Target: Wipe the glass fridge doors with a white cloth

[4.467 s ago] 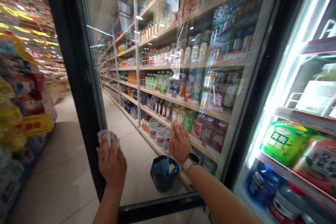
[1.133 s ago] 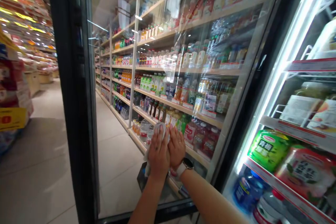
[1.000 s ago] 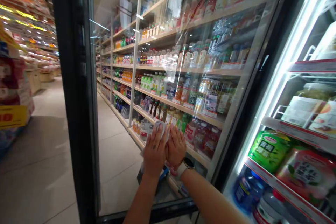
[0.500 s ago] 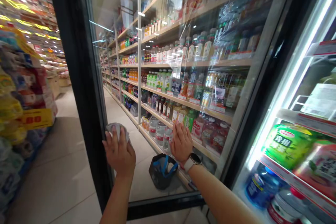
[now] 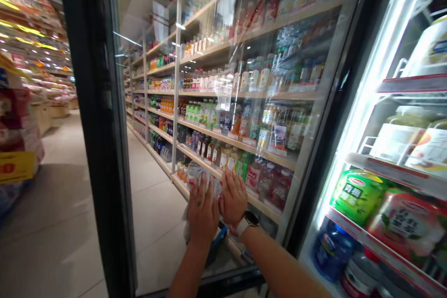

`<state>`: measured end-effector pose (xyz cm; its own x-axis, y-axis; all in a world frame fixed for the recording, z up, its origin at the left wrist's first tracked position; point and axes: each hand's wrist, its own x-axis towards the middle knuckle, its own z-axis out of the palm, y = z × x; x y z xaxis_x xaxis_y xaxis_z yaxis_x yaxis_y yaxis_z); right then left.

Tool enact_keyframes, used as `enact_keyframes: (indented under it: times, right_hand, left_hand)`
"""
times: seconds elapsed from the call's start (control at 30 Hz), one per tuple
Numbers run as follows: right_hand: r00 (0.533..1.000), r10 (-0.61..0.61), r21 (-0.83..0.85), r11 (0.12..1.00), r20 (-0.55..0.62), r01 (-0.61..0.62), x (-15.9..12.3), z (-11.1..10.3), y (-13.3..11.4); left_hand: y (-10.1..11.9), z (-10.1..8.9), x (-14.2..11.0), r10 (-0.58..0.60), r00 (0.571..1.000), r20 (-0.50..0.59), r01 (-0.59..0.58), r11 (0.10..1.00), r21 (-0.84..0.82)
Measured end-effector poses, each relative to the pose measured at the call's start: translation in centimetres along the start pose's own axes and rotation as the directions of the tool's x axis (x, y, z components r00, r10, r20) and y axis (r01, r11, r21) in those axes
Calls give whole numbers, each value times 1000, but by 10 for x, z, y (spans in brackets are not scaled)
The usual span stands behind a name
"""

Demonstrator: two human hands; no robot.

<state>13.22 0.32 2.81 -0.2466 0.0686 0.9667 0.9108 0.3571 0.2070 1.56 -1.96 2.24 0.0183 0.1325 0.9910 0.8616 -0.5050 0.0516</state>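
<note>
My left hand [image 5: 202, 209] presses a pale grey cloth [image 5: 186, 224] against the glass door [image 5: 153, 233], its fingers stretched out over it. Most of the cloth is hidden under that hand. Close beside it on the right, my right hand [image 5: 233, 199] lies flat on the pane with its fingers extended and nothing in it. A watch [image 5: 250, 219] is on the right wrist. Behind the left hand and forearm, a dark bucket [image 5: 213, 255] with blue strips is partly hidden low behind the glass.
The door's black frame [image 5: 92, 149] runs down the left. Through the glass stand shelves of bottled drinks [image 5: 206, 114]. To the right is a lit cooler with a green drink pack [image 5: 352, 198] and other bottles. A yellow sign [image 5: 16, 166] is at far left, beside the tiled aisle [image 5: 63, 214].
My left hand has slid right across the glass with the cloth, from near the black frame to beside my right hand. My right hand stays against the pane. The view has shifted right.
</note>
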Motion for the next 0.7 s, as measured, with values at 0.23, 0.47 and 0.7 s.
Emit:
enact_keyframes:
  times: [0.23,0.47,0.7]
  right_hand:
    - [1000,21,-7,1000,-19,-21,0,5,-2]
    - [998,32,186,982,49,-41,0,4,4]
    - [941,310,490,805,138,-336,-16,-43,-29]
  left_hand:
    - [8,-3,5,-75,996,44,80,987,-138]
    - [16,-9,4,-76,968,241,144,949,-280]
    - [22,-27,9,-3,936,352,120,943,-309]
